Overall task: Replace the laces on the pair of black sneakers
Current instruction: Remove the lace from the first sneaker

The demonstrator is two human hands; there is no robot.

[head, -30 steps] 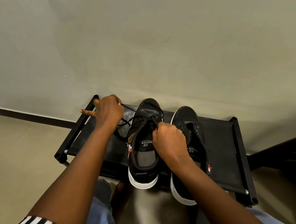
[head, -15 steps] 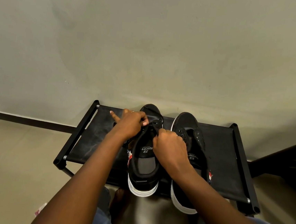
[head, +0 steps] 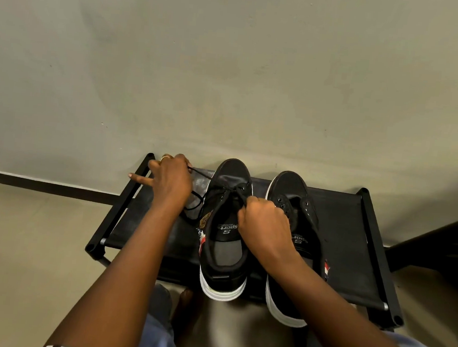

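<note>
Left hand [head: 169, 181] pinching lace [head: 202, 174] drawn taut sideways; right hand [head: 265, 221] gripping other end at left sneaker [head: 226, 229]. Best pulled evenly, without twisting.

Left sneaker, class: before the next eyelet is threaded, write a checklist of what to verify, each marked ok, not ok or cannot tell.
1. Left hand holds the lace, pulled out to the side: ok.
2. Right hand pinches the other lace strand at the left sneaker: ok.
3. Lace passes through the front eyelets: ok.
4. Both strands equal in length: cannot tell.
5. Right sneaker laced: not ok, eyelets empty.
6. Both sneakers rest on the black rack: ok, heels overhang the near edge.
</note>
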